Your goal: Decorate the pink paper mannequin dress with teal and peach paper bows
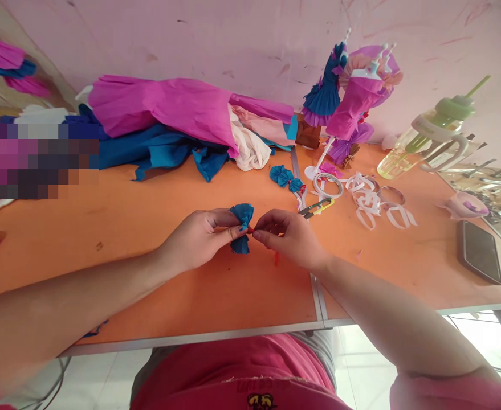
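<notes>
Between the thumb and fingers of my left hand (pixel 203 236) a blue crepe paper bow (pixel 242 215) is pinched at its middle, its two ends fanning up and down. My right hand (pixel 290 236) pinches a thin red strip (pixel 251 230) at the bow's centre; a loose red end (pixel 276 258) hangs below that palm. Just beyond my right hand lie blue bows with red centres (pixel 286 179) and thread snips with a yellow handle (pixel 318 208).
Pink and blue crepe paper (pixel 160 108) lies along the wall. Small dressed doll forms on stands (pixel 353 102), tape rolls (pixel 328 185), curled white strips (pixel 367 200), a lidded bottle (pixel 425 134), a pink bowl (pixel 468 205) and a phone (pixel 481 250) sit to the right.
</notes>
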Demonstrator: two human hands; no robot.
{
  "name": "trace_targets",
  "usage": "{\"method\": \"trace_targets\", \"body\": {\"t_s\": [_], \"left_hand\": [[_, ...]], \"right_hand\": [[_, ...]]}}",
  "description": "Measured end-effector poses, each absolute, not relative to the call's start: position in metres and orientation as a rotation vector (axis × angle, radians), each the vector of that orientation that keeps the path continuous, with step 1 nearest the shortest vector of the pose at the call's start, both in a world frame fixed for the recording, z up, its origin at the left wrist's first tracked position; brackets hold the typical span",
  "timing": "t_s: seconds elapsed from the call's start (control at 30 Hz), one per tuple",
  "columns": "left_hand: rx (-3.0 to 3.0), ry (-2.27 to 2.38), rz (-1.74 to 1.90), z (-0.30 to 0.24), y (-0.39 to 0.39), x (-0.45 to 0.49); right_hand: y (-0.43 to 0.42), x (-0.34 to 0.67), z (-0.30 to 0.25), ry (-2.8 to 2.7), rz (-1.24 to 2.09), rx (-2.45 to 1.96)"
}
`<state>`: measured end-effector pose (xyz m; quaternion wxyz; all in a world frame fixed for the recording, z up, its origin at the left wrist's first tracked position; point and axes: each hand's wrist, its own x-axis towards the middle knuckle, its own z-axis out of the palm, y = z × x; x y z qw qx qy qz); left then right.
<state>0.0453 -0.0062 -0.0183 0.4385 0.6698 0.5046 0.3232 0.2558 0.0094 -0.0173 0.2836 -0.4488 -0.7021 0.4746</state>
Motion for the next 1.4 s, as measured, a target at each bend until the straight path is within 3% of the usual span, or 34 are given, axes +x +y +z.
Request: {"method": "trace_targets", "body": {"t_s": [0.3,0.5,0.57,0.63,0.7,0.77,0.8,0.83,1.0,1.4], "left_hand": [[1.755,1.283,0.812,-0.017,-0.012,0.049],[1.743,1.202,0.781,-0.019,-0.011,0.045],[1.760,1.260,0.833,-0.019,-0.008,0.042],[1.754,1.323,0.858,-0.019,-0.005,0.039],[1.673,1.342,0.835,-0.020,-0.003,0.037],[1.553,1.329,0.822,-0.023,-0.002,0.037],[1.506,1.322,0.823,-0.025,-0.002,0.038],[1.474,1.316,0.822,-0.026,-0.002,0.039],[1.475,1.262,0.800,-0.027,-0.006,0.047],[1.293,1.002,0.710,-0.038,0.000,0.045]], "right_hand": [[0.003,0.254,-0.015,-2.105,0.838,-1.181],[0.018,0.269,-0.009,-2.150,1.374,-0.914],[0.027,0.281,-0.005,-2.113,1.399,-0.995],[0.036,0.293,0.001,-2.163,1.083,-1.246],[0.040,0.302,0.008,-2.195,0.508,-1.505],[0.038,0.305,0.013,-2.141,0.053,-1.574],[0.034,0.303,0.014,-2.120,-0.016,-1.540],[0.029,0.298,0.015,-2.122,0.040,-1.480],[0.002,0.262,0.005,-2.105,0.950,-1.225],[0.010,0.259,-0.003,-1.824,1.264,-1.278]]}}
